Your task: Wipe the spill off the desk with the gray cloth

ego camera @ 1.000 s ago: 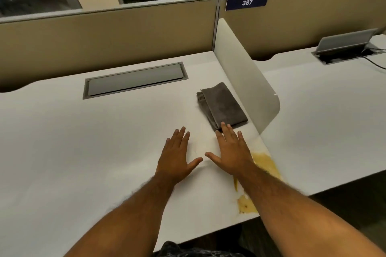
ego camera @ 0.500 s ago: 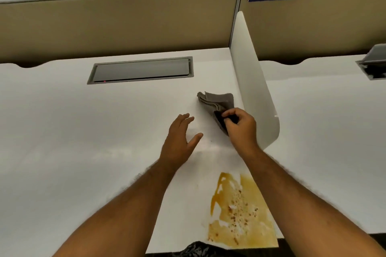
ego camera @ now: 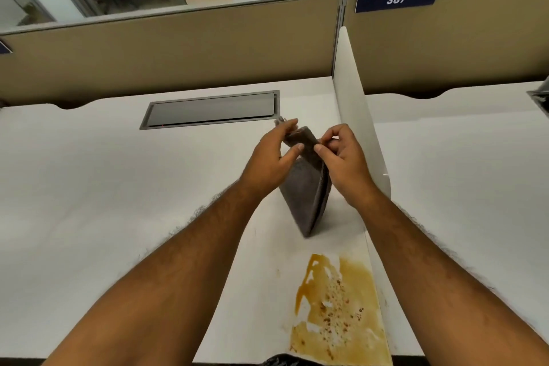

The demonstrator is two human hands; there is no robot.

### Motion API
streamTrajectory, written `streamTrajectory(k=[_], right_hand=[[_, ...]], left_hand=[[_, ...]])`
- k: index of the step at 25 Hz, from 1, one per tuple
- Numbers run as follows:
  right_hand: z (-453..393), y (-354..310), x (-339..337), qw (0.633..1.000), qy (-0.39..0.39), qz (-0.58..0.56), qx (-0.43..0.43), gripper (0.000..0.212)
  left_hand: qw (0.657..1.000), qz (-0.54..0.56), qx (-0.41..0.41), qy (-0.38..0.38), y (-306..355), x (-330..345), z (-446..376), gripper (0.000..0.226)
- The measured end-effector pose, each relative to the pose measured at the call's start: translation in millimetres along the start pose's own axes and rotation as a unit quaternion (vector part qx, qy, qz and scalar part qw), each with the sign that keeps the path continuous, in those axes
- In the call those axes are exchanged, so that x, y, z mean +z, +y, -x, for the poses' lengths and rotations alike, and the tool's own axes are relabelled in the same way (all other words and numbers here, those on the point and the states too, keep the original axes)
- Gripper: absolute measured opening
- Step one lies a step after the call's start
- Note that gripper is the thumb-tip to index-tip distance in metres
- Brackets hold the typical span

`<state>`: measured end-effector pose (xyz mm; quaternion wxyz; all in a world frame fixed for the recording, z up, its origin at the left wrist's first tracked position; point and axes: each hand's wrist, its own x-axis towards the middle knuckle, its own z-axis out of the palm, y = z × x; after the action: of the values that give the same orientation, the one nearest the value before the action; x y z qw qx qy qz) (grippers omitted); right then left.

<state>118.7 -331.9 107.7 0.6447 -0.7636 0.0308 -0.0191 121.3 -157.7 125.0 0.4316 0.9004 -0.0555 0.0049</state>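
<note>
The folded gray cloth (ego camera: 306,196) hangs in the air above the white desk (ego camera: 118,202), lifted off its surface. My left hand (ego camera: 271,159) pinches its upper left edge, and my right hand (ego camera: 341,157) pinches its upper right edge. The cloth's lower corner dangles just above the desk. A brown-yellow spill (ego camera: 338,312) with darker specks lies on the desk near the front edge, below the cloth and between my forearms.
A white divider panel (ego camera: 353,110) stands upright just right of my right hand. A gray cable hatch (ego camera: 212,110) is set into the desk behind the cloth. A beige partition wall (ego camera: 178,47) runs along the back. A second desk lies to the right.
My right hand picked the cloth up off the desk. My left hand rose from the desk and took the cloth's other edge. The cloth now hangs between both hands.
</note>
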Motion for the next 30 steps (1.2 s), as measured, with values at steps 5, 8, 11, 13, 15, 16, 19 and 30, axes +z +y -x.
streamTrajectory(k=[5,8,11,13,15,16,19,30], right_hand=[[11.8,1.1,-8.0,0.994,-0.012,-0.108,0.015,0.037],[24.0,17.0,-9.2,0.987,-0.088,-0.091,0.097,0.038],[29.7,26.5,-6.7,0.966,-0.089,-0.137,0.198,0.029],[32.4,25.2,-7.4,0.937,-0.103,-0.237,0.236,0.035],[33.6,19.9,-7.9,0.912,-0.125,-0.304,0.247,0.032],[33.2,18.5,-7.6,0.909,-0.127,-0.307,0.252,0.03],[31.7,18.3,-4.8,0.904,-0.112,-0.313,0.27,0.025],[66.0,7.7,-16.6,0.978,-0.028,-0.138,0.154,0.015]], left_hand=[[0.998,0.067,0.009,-0.01,24.5,-8.9,-11.9,0.014],[0.994,0.109,0.026,-0.002,38.1,-9.9,-13.7,0.015],[0.996,0.083,0.043,0.002,47.3,-11.3,-20.9,0.013],[0.997,0.059,0.049,0.021,48.2,-15.7,-27.3,0.018],[0.997,0.052,0.032,0.053,42.7,-21.8,-30.8,0.03],[0.996,0.044,0.019,0.07,37.0,-23.8,-30.1,0.034],[0.994,0.01,-0.052,0.101,7.8,-21.7,-12.8,0.041],[0.979,-0.116,-0.121,-0.114,-141.6,4.1,136.7,0.056]])
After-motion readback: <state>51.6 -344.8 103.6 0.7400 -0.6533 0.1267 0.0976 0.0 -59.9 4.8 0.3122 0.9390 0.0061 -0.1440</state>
